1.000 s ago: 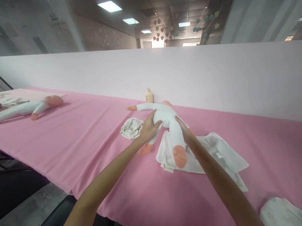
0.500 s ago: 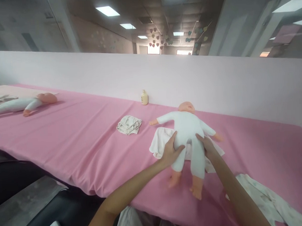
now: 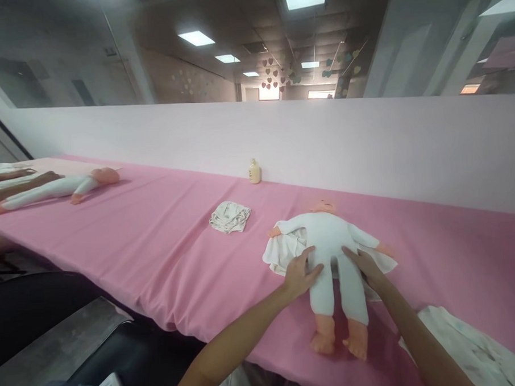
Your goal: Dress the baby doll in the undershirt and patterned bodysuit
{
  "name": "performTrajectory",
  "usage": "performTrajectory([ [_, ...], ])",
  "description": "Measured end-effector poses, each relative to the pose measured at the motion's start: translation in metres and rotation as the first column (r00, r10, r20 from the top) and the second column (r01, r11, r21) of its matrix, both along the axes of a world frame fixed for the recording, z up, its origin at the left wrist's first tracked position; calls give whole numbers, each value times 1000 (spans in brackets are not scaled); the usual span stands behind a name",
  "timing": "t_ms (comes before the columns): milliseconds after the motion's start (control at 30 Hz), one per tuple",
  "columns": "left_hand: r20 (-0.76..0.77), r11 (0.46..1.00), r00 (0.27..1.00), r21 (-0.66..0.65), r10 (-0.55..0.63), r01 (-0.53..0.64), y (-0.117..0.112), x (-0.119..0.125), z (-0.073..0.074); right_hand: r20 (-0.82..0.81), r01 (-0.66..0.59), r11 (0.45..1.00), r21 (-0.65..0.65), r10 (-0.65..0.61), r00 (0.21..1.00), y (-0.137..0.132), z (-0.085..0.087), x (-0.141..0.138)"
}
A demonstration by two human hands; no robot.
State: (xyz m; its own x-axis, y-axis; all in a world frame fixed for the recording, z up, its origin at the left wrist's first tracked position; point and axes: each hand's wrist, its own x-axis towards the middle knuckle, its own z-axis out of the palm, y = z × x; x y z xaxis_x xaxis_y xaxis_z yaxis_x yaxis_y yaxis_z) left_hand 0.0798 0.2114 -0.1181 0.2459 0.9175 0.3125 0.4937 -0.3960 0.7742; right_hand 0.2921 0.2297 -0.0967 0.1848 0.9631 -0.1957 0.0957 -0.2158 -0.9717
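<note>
A baby doll with a white cloth body lies on its back on the pink-covered table, its head toward the wall and its feet toward me. My left hand grips the doll's hip on the left, thumb on top. On the opposite hip, my right hand holds on with fingers over the front and side. Beneath the doll is a spread white cloth, partly covered by its body. A patterned garment lies by my right forearm.
A bunched patterned cloth is left of the doll. A yellowish pump bottle stands against the wall. At far left, another person's arms reach over a second doll. A black chair is below the table edge.
The doll has come down onto the white cloth and its head has tipped back. My hands keep their hold. The other person's arms now show over the second doll as the view shifts left.
</note>
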Motion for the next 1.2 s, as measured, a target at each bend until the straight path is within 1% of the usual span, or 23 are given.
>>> performTrajectory([
  [33, -87, 998, 996, 60, 37, -31, 1, -1, 2, 130, 67, 996, 57, -74, 989, 1, -2, 0],
  [67, -155, 990, 985, 129, 77, -57, 3, -2, 4, 273, 143, 978, 151, -180, 945, 2, -4, -1],
  [100, -200, 978, 973, 192, 115, -76, 5, -4, 6, 404, 195, 943, 268, -294, 866, 3, -6, -4],
  [133, -228, 967, 963, 236, 146, -91, 8, -5, 7, 505, 203, 900, 386, -390, 770, 4, -6, -9],
  [167, -251, 960, 953, 261, 171, -104, 11, -7, 8, 577, 154, 861, 484, -447, 684, 6, -6, -16],
  [200, -276, 955, 941, 271, 196, -119, 14, -10, 8, 634, 63, 835, 547, -462, 620, 9, -6, -26],
  [233, -309, 952, 925, 273, 220, -136, 18, -13, 7, 684, -49, 816, 576, -448, 576, 13, -4, -36],
  [267, -349, 951, 906, 270, 241, -148, 22, -17, 6, 732, -163, 800, 578, -418, 539, 19, -3, -48],
  [300, -393, 952, 884, 261, 254, -157, 26, -20, 5, 772, -249, 790, 560, -389, 503, 26, 0, -60],
  [367, -469, 961, 846, 221, 255, -167, 34, -26, 1, 849, -365, 799, 478, -315, 423, 43, 5, -83],
  [433, -507, 967, 825, 179, 250, -183, 38, -30, -3, 918, -432, 826, 361, -232, 323, 63, 10, -101],
  [533, -508, 961, 817, 167, 274, -219, 40, -32, -6, 979, -494, 849, 187, -119, 167, 91, 16, -117],
  [567, -504, 957, 814, 170, 289, -234, 40, -32, -6, 989, -515, 846, 135, -82, 124, 98, 17, -119],
  [633, -494, 951, 812, 163, 310, -264, 40, -31, -7, 999, -565, 824, 35, -13, 42, 109, 17, -123],
  [700, -473, 947, 822, 123, 318, -296, 41, -31, -7, 1000, -602, 798, -28, 21, -18, 116, 14, -127],
  [767, -436, 942, 840, 71, 324, -327, 45, -31, -7, 999, -612, 790, -29, 5, -41, 119, 10, -131],
  [867, -405, 935, 851, 22, 333, -355, 53, -31, -7, 999, -605, 796, 12, -41, -33, 122, 4, -138],
  [1000, -479, 927, 811, 18, 337, -375, 69, -30, -4, 997, -603, 795, 60, -73, 3, 125, 1, -142],
  [1067, -515, 912, 778, 22, 361, -409, 79, -28, -4, 995, -597, 796, 96, -80, 54, 127, 1, -139],
  [1100, -528, 905, 765, 18, 369, -425, 85, -27, -3, 992, -583, 803, 123, -81, 98, 129, 1, -137],
  [1200, -566, 883, 731, -11, 381, -469, 108, -25, -3, 960, -508, 832, 225, -101, 260, 135, 2, -127],
])
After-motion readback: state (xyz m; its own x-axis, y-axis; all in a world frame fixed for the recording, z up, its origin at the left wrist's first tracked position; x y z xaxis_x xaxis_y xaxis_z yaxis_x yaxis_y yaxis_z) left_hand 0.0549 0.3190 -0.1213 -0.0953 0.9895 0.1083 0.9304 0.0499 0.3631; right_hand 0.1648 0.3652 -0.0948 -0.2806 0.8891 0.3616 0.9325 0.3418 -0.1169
